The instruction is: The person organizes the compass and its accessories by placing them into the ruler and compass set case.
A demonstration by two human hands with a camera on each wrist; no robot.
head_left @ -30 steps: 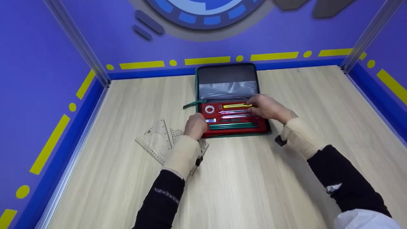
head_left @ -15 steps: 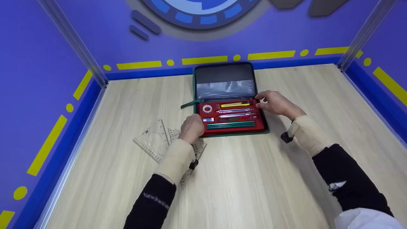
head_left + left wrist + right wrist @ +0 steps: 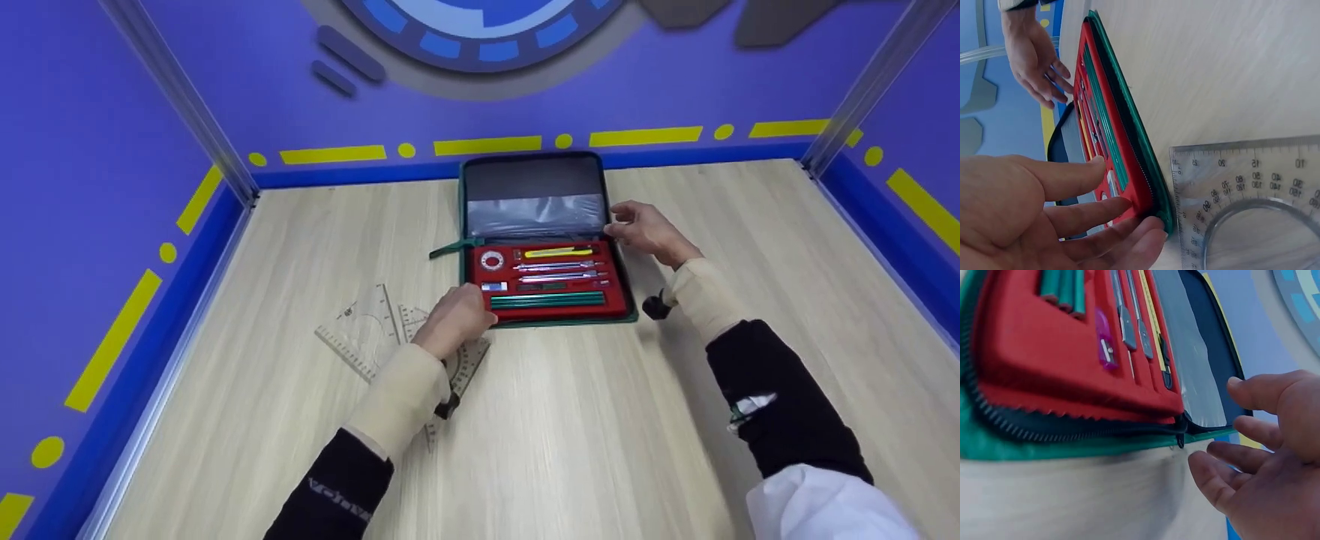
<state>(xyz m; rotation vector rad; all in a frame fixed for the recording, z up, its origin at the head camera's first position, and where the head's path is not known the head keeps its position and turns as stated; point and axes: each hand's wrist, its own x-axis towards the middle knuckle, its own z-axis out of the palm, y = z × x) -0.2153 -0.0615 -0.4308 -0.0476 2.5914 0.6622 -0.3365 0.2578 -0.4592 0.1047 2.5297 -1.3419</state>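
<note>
Centrally placed case: one zip case (image 3: 534, 174), upper centre of the head frame, open, lid toward the wall (image 3: 645, 75); whether they touch I cannot tell.
Tray: one, red (image 3: 617, 292), in the case's near half.
Left hand: fingers (image 3: 1095, 216) loosely extended at the tray's near-left corner, thumb apart from them; the hand (image 3: 454, 321) grips nothing visible.
Right hand: fingers spread and relaxed, the hand (image 3: 651, 231) just beside the case's right edge, holding nothing.
Edges: tabletop (image 3: 570, 420) reaches the wall at upper frame; from the case's near edge, wood runs down between the forearms to lower centre.
Pencils: three, green (image 3: 547, 300).
Silver tools: two, slim (image 3: 559, 266).
Knife: one, yellow (image 3: 559, 252).
Sharpener: one, purple (image 3: 1106, 340).
White ring: one (image 3: 483, 260), tray's upper left.
Eraser: one (image 3: 493, 286), below the ring.
Clear plastic pieces: a set square (image 3: 352, 311) and a protractor (image 3: 1264, 174), left of centre, partly under the left arm; full count hidden.
</note>
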